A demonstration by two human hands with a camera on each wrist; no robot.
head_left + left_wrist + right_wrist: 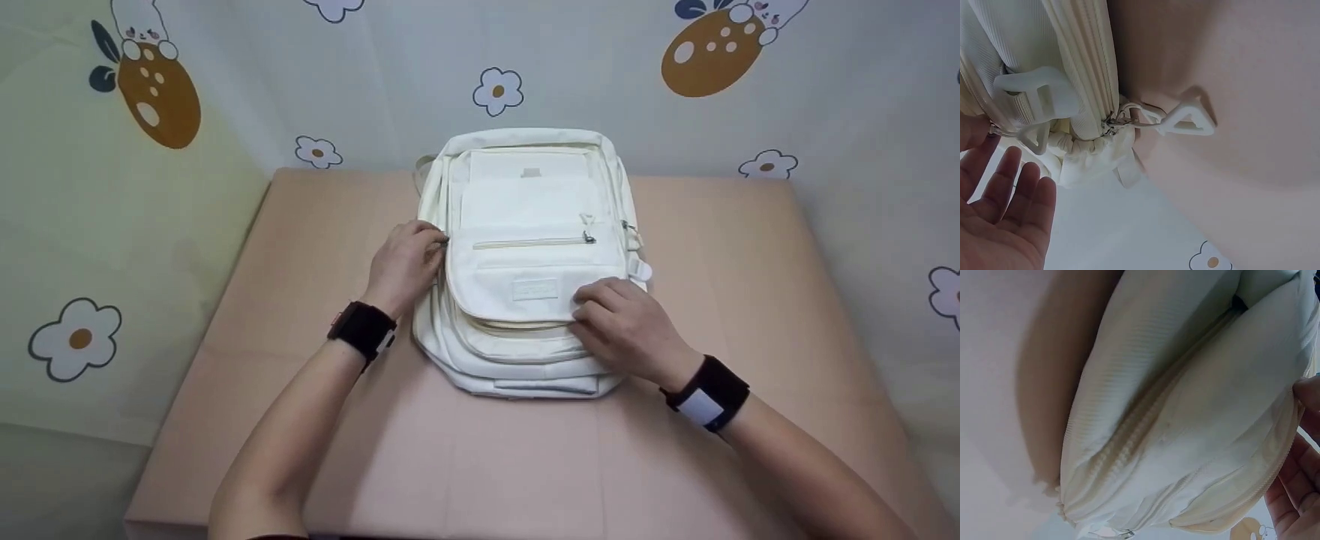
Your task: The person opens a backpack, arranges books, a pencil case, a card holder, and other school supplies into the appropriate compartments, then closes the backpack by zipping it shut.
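Note:
A white backpack [536, 206] lies front up on the table, its top away from me. At its left side, my left hand [405, 262] pinches a small zipper slider [995, 130] between thumb and index finger; the other fingers are spread. A white triangular pull tab [1036, 139] hangs from that slider, beside a white plastic buckle [1039, 93]. My right hand [626, 322] grips the lower right edge of the front pocket [536, 300], thumb on the outer face. In the right wrist view this pocket edge [1282, 458] is lifted, with the fingers behind it.
A second triangular zipper pull [1188, 119] sticks out over the table. Another zipper [532, 243] crosses the bag's front. The table [322, 225] has a pinkish cover. Behind it hangs a pale curtain [420, 60] printed with flowers and fruit.

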